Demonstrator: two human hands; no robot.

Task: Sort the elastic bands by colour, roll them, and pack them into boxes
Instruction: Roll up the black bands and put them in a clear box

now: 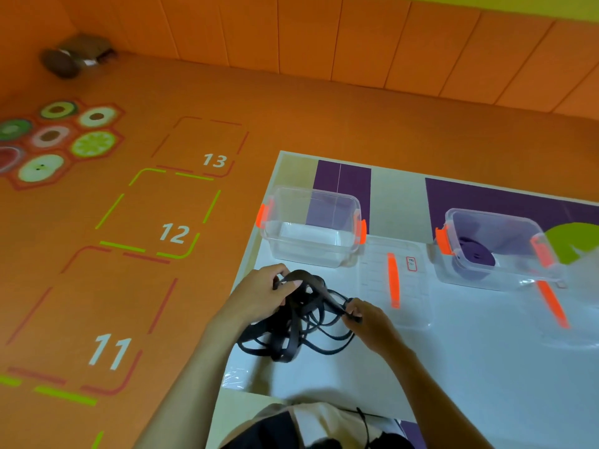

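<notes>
- The left hand (274, 291) has its fingers curled round the top of a tangle of black elastic bands (291, 332), thumb pressed on the loops, likely anchoring the bundle while a strand is worked free
- The right hand (366, 319) pinches 1 strand between thumb and fingertips, drawn taut across to the left hand; the rest of the tangle sags below both hands onto the table (453, 367)
- Just beyond the left hand stands 1 clear box (311, 228), open with nothing in it, probably meant for black rolls
- Beyond and right of the right hand, a 2nd clear box (496, 251) holds 1 purple roll (476, 254), keeping colours apart
- 2 lids lie flat: the near lid (392, 280) just beyond the right hand, the far lid (552, 306) well to its right
- How many bands form the tangle is hard to tell, since the loops overlap
</notes>
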